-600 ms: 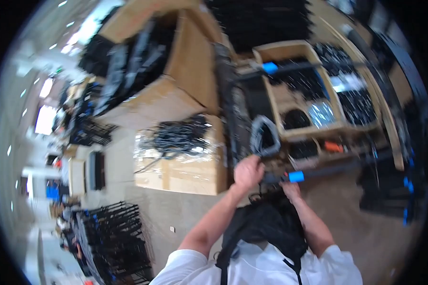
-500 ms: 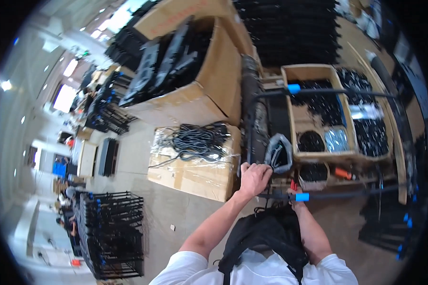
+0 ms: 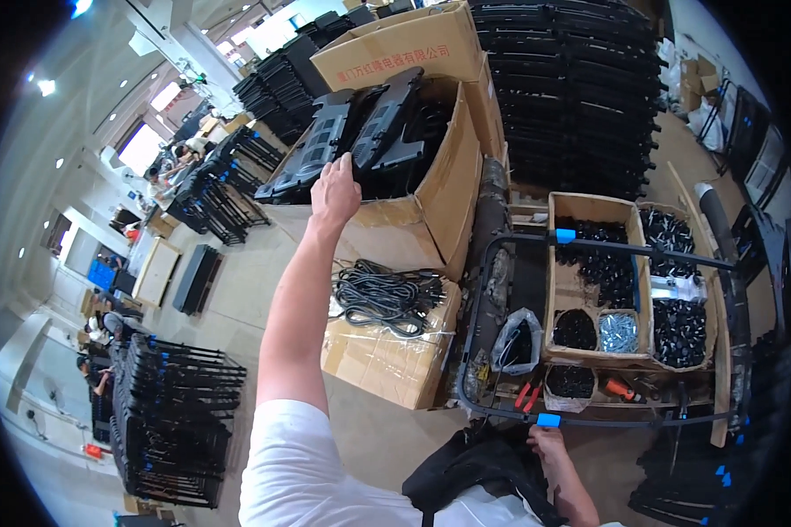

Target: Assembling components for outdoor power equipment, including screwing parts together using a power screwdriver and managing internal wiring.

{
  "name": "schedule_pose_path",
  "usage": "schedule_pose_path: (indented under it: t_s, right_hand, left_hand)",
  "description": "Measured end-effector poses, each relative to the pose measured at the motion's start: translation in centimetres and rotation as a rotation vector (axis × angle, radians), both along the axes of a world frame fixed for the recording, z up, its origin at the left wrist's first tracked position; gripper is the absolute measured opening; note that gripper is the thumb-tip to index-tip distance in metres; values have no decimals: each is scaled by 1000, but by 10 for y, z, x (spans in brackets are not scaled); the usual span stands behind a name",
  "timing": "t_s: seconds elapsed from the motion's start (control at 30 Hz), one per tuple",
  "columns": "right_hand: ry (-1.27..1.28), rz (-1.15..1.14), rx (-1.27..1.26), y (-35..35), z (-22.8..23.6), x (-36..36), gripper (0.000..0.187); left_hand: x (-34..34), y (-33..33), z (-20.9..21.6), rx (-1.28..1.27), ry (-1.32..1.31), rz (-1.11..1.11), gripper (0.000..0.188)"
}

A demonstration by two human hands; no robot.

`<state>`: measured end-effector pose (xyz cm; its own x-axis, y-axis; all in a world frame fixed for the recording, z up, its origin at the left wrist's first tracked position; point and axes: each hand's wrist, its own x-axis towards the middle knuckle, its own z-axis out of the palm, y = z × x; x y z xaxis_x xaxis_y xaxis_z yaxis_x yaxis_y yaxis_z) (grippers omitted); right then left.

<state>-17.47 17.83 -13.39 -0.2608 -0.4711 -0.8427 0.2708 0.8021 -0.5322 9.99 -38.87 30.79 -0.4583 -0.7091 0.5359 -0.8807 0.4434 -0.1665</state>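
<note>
Panels by left hand, contact unclear

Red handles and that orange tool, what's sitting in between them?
In the head view, a small container of little black pieces sits between the red handles and the orange tool.

I see the left hand stretched over the near wall of an open cardboard box, at the black plastic panels inside; whether it grips one, I can't tell from here. The right hand is at the near bar of a black tube frame, just beside its blue wrap.
</note>
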Motion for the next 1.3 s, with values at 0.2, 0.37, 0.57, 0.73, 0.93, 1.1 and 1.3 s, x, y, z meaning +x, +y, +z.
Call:
schedule_pose_path:
  t_s: [0.2,0.37,0.57,0.73,0.93,1.1,1.3]
  right_hand:
    - [28,305,-84,29,167,-13,39]
    - [476,347,-644,-34,308,-19,25]
    - [1918,220,-1071,-145,497,-34,58]
    - [538,783,-611,-174,439,-80,69]
    - [-110,15,-600,-148,306,-2,48]
    - [386,-151,-636,-238,156,-4,47]
    - [537,-193,-435,-291,124,24,49]
  left_hand:
    - [1,1,16,-220,288,-19,32]
    - [14,50,51,-351,553,-313,36]
    - [20,137,55,-348,409,-1094,23]
    - [-7,180,30,-167,382,-1291,28]
    - [-36,213,-100,569,980,-660,52]
    - [-36,315,-224,1036,1022,-453,56]
    - [-32,368,-300,1074,943,-190,64]
